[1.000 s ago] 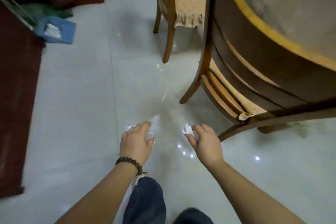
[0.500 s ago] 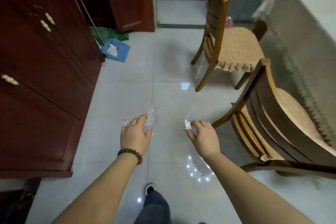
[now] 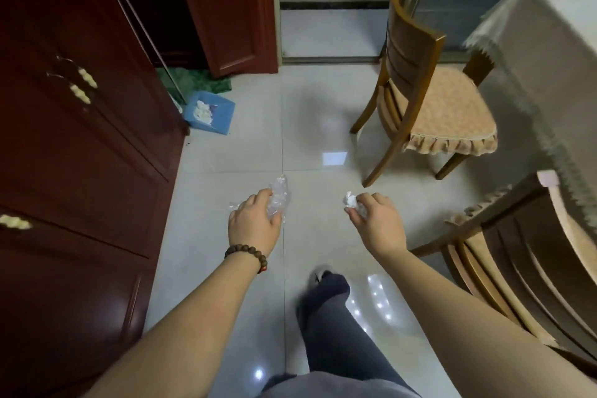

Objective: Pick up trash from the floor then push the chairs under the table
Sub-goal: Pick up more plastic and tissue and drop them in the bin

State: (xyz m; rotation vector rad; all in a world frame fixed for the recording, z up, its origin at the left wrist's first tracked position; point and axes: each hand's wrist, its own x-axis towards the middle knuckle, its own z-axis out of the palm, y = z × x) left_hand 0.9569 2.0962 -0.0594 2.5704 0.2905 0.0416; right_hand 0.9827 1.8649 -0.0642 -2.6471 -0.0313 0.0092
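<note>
— Both hands are full. The left hand (image 3: 255,223) is closed around a crumpled clear plastic wrapper (image 3: 278,199), and the right hand (image 3: 374,220) pinches a small white paper wad (image 3: 350,200) between thumb and fingertips.

— Where is it all going?

— My guess is the blue dustpan (image 3: 211,111) by the dark red cabinet (image 3: 80,145), near the far end of the tiled floor (image 3: 307,126). It already holds some white scraps. It sits well ahead of the hands, so there is a walk to make first.

— What could spoil it?

— The wrapper sticks out past the fingers and looks slippery; a loose squeeze could let it slide out on the way. The wad is held only at the tips, so a swing of the arm could flick it loose. The pan is shallow too; anything tossed from height might bounce out.

— And the chairs?

— Neither is tucked in. The far chair (image 3: 429,97) stands out from the cloth-covered table (image 3: 549,52), and the near chair (image 3: 523,255) is close at the person's right. A turn that way could catch its leg. Whether more trash lies under the table, I cannot tell from here; the tablecloth hides it.
</note>
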